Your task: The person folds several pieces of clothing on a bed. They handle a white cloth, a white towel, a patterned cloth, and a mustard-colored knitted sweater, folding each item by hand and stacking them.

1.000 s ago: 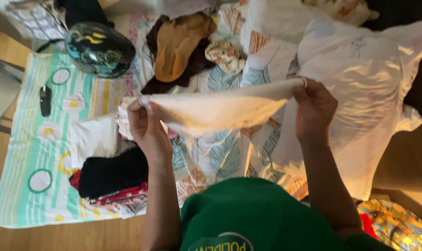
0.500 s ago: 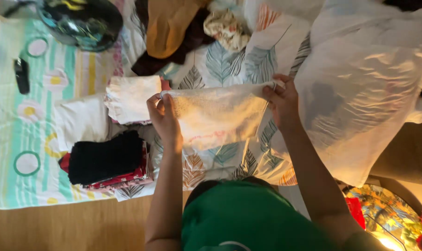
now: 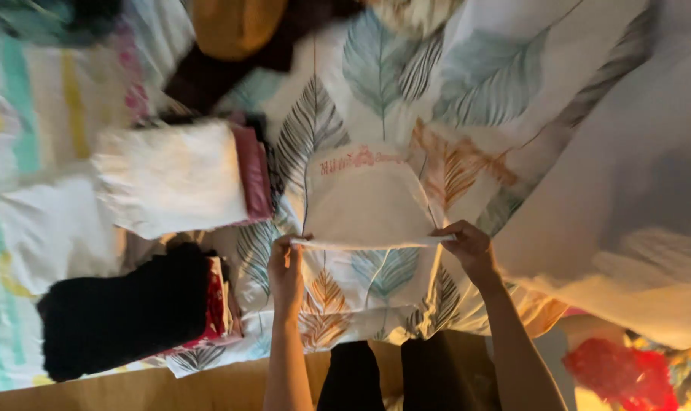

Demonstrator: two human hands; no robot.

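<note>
Left hand [image 3: 286,262] pinches the near left corner of the white cloth [image 3: 364,202]. The cloth lies flat on the leaf-print sheet [image 3: 376,68], just past both hands, w/ its near edge running left to right btwn them. Both hands look about as near. It's pale, w/ pink print at the far edge. Right hand [image 3: 467,247] pinches the near right corner.

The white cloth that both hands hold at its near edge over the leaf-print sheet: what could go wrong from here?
1. The white cloth is held only at its two near corners by the left hand and the right hand; the middle may sag and fold unevenly.
2. The folded white stack and the black stack lie close on the left; a sweeping elbow might topple them.
</note>
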